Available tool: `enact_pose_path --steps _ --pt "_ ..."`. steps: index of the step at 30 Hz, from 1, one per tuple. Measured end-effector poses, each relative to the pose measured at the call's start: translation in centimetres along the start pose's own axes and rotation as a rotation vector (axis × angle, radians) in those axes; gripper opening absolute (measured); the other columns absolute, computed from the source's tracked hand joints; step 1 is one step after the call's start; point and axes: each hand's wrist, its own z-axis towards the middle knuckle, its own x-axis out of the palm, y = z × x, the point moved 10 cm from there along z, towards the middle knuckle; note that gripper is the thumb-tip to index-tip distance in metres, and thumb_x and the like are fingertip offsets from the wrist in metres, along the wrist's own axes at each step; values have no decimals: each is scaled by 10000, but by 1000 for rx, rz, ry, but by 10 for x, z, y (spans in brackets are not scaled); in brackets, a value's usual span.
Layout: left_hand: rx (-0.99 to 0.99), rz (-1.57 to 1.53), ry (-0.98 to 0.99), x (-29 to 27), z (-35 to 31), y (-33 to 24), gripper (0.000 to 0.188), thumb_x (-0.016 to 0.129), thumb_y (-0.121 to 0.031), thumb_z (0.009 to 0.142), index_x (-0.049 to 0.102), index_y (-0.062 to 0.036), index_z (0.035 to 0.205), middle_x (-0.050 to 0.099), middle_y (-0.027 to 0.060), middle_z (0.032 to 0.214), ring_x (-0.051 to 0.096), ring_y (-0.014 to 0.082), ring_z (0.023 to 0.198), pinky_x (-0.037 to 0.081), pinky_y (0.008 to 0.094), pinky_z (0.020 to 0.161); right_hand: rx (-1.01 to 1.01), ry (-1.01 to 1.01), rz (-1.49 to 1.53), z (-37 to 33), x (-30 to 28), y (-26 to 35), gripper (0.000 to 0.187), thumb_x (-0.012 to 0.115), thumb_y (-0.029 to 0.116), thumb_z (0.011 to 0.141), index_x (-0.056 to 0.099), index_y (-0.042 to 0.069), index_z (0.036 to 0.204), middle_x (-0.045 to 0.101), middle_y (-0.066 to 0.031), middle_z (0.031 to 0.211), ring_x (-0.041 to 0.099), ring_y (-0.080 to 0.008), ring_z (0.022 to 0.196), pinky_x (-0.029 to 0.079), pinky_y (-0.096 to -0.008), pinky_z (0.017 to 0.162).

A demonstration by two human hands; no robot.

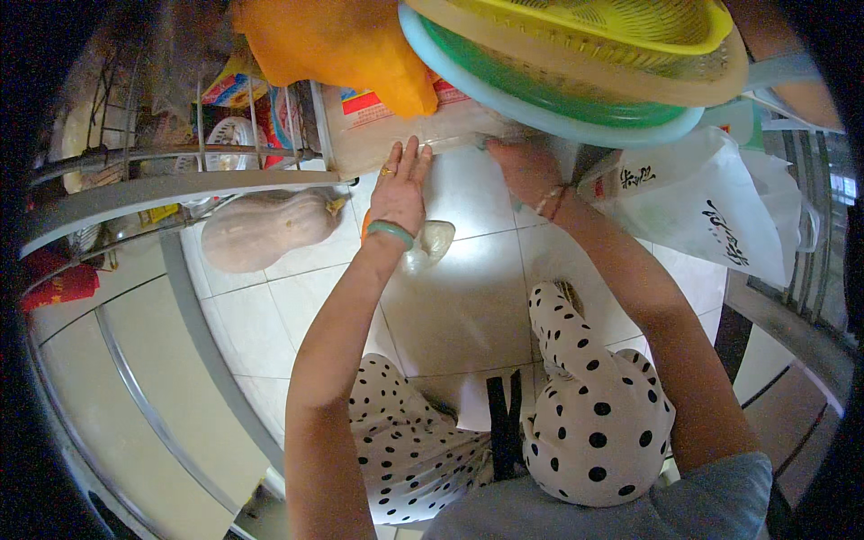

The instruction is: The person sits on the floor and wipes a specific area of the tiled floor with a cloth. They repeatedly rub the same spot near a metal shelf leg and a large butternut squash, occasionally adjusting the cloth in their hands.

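Right hand [526, 173] blurred, its grip unclear, yellow basket [621, 25] cut off above

A white plastic bag [684, 216] at the right carries black, brush-style characters in two groups: a larger one, running slantwise across its lower half, and a smaller one near its upper left, beside a small red mark. A pale brown package [355, 148] at the top centre bears lines of red print, partly hidden by an orange cloth-like thing [324, 45]. On a red packet [58, 281] at the far left, yellowish lettering shows, too small to make out. Colourful packaging [236, 88] in the wire rack [162, 189] shows unreadable printed patches.
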Motion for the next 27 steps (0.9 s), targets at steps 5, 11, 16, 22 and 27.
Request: enact_pose_path --steps 5,11,16,22,27 --pt "-34 21 -32 -2 1 -11 556 475 -23 764 396 -79 1311 338 158 1348 299 330 1288 302 365 1049 -48 -139 13 3 6 23 121 485 55 764 565 64 854 593 -166 684 612 -345 662 486 -465 564" --pt "-7 -42 -41 -7 4 -5 519 476 -6 753 449 -66 1268 367 155 1312 345 334 1255 365 362 1006 -124 -86 109 26 -1 38 169 506 78 768 605 63 904 623 -189 804 622 -345 755 497 -448 666" --pt "9 4 -95 -11 -1 -5 526 492 -1 737 454 -52 1259 392 153 1297 376 339 1232 378 369 995 -179 -136 13 11 -30 20 173 508 106 778 633 66 891 623 -177 806 618 -328 774 489 -433 722" --pt "12 -27 -95 -11 6 -11 529 504 -5 724 465 -47 1249 417 148 1282 389 345 1222 380 371 995 -134 -99 56 27 12 32 152 528 89 757 630 50 863 624 -176 772 623 -333 746 495 -443 714" --pt "-33 -172 -4 -11 0 0 588 521 36 685 462 -62 1262 387 150 1310 381 344 1232 382 367 993 -212 -152 38 23 -6 19 158 511 127 788 630 100 889 627 -157 758 625 -326 720 505 -433 685"
